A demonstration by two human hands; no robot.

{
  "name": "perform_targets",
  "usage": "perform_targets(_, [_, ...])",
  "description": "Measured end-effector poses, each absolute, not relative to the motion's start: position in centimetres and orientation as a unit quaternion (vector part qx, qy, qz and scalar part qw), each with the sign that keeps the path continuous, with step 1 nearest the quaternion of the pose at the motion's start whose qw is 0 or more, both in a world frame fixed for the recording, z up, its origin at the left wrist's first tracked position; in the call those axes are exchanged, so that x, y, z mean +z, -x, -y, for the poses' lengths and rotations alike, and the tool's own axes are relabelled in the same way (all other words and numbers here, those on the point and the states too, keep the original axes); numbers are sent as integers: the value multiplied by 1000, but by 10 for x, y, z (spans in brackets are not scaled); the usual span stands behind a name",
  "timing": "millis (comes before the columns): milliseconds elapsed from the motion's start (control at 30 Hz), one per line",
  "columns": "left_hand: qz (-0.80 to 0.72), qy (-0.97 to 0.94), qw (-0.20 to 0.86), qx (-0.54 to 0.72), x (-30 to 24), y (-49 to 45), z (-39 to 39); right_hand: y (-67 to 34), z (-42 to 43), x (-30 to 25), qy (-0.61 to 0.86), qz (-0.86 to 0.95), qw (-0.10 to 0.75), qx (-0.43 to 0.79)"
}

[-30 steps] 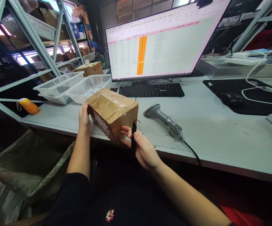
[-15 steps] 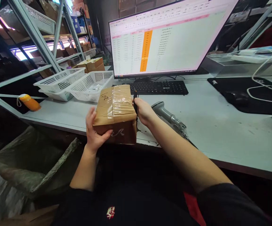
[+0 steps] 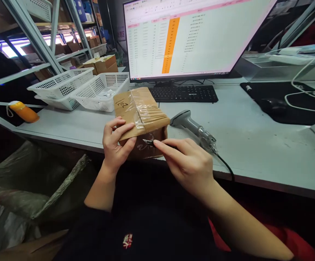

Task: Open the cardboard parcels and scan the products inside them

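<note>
A brown cardboard box [image 3: 130, 105] with clear tape across its top and handwriting on the lid sits at the desk's front edge, turned at an angle. My left hand [image 3: 116, 145] grips its near left corner, fingers on the top and thumb on the front side. Pinched in my right hand [image 3: 187, 159] is a utility knife [image 3: 148, 142] with a dark body. Its short metal blade points left, just in front of the box's near side, below the lid edge. Whether the blade touches the cardboard I cannot tell. Most of the knife's body is hidden by my fingers.
A grey barcode scanner [image 3: 186, 121] lies right of the box. Behind are a keyboard [image 3: 184, 94] and a monitor [image 3: 201, 40]. White baskets [image 3: 103, 90] and an orange bottle [image 3: 24, 111] stand left. A mouse pad [image 3: 279, 116] lies right; a large sack [image 3: 32, 181] is below left.
My right hand has come from the box's right side to its near side, with the knife blade now showing. The box has turned, and my left fingers have moved onto its top.
</note>
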State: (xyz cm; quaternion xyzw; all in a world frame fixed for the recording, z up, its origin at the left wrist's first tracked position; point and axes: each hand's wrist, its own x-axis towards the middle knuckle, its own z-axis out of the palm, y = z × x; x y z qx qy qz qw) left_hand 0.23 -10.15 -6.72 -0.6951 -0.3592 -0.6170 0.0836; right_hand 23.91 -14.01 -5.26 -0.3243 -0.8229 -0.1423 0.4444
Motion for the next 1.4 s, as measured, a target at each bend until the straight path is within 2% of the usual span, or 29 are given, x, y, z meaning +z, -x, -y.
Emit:
perform_targets(300, [348,682,118,-633,-70,-15,97,-234,127,-57,358,790,457,-196])
perform_targets(467, [342,677,133,-638,-70,-21,93,-248,119,-60,410,754,480,-181])
perform_targets(1033, [353,662,124,-649,-71,-23,94,-230,126,-67,386,762,488,-178])
perform_targets(1200, [353,658,132,-652,-72,-20,96,-251,110,-69,449,698,530,-176])
perform_targets(1400, [351,665,122,-647,-71,-27,91,-245,130,-76,382,765,501,-133])
